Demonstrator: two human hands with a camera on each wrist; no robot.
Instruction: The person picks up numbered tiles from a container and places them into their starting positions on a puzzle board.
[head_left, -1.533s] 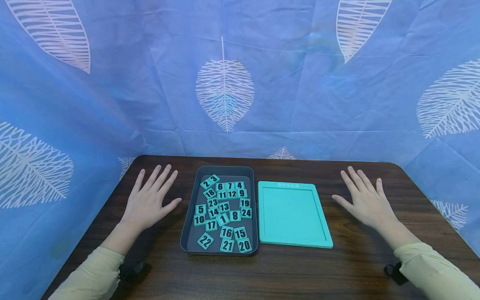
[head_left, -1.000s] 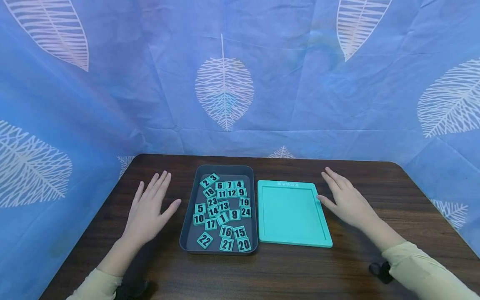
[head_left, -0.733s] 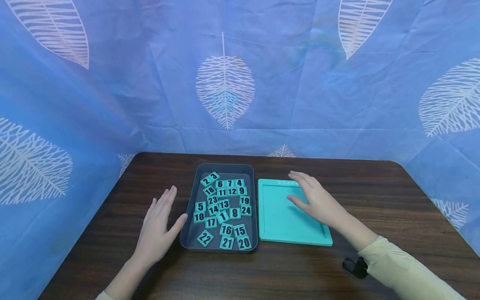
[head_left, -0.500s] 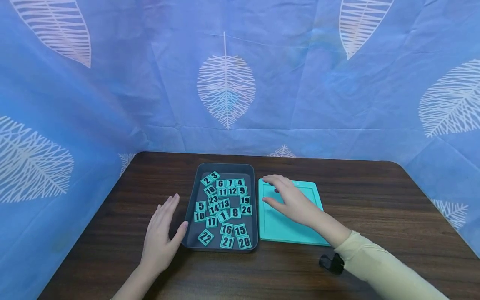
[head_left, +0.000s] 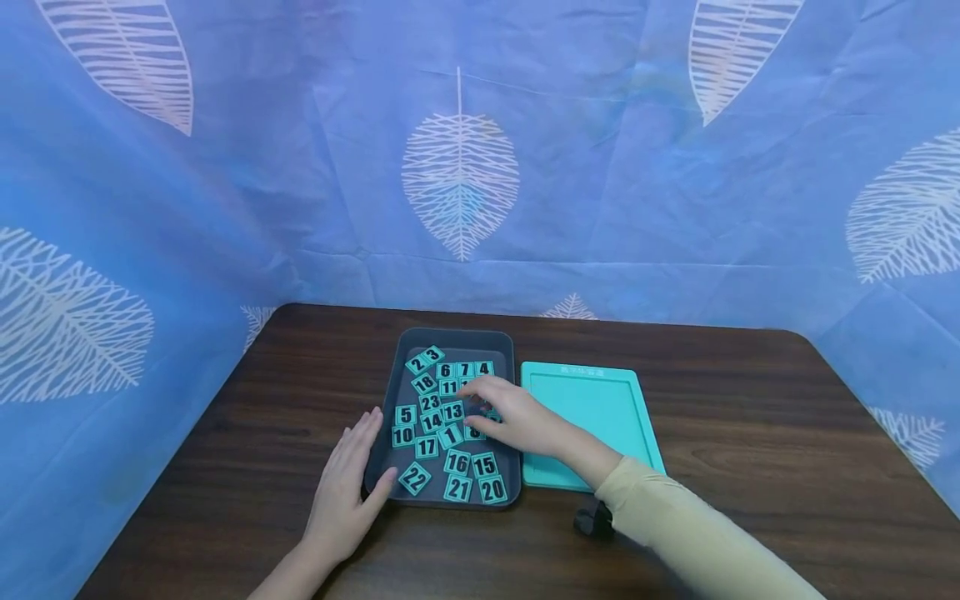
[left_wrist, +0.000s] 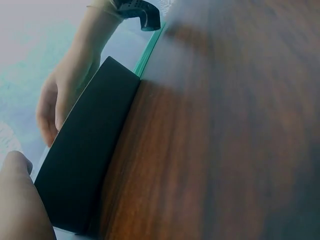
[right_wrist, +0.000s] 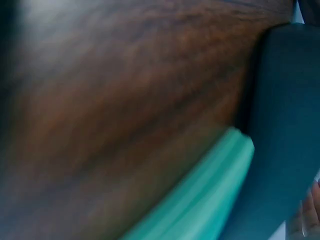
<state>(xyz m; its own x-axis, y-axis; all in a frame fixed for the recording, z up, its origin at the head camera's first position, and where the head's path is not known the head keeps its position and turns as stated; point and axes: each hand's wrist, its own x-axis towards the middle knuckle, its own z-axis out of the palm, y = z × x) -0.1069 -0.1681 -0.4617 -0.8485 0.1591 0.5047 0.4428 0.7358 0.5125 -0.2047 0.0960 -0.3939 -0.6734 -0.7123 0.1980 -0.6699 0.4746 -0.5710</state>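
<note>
A dark grey tray (head_left: pixel 459 337) holds several loose teal number tiles, among them the 22 tile (head_left: pixel 415 478) and the 17 tile (head_left: pixel 427 447). Over the tray's right half hovers my right hand (head_left: pixel 521 423), thumb and fingers apart with nothing seen between them; it hides some tiles, such as part of the 8. My left hand (head_left: pixel 347 492) lies along the tray's left side, fingers fairly straight, thumb near the front left corner. In the left wrist view, the left thumb (left_wrist: pixel 20 197) is beside the tray's wall (left_wrist: pixel 92 145), with the right hand (left_wrist: pixel 72 87) beyond.
A flat teal frame board (head_left: pixel 600 417) with a raised rim lies right beside the tray, partly under the right forearm. Both rest on a dark wooden table (head_left: pixel 750 433). A blue leaf-print cloth (head_left: pixel 322 167) hangs behind and at the sides.
My right hand has swung left from the table's right side, across the teal board, to over the tray. My left hand has come nearer and rightward to the tray's side. The tiles look unmoved.
</note>
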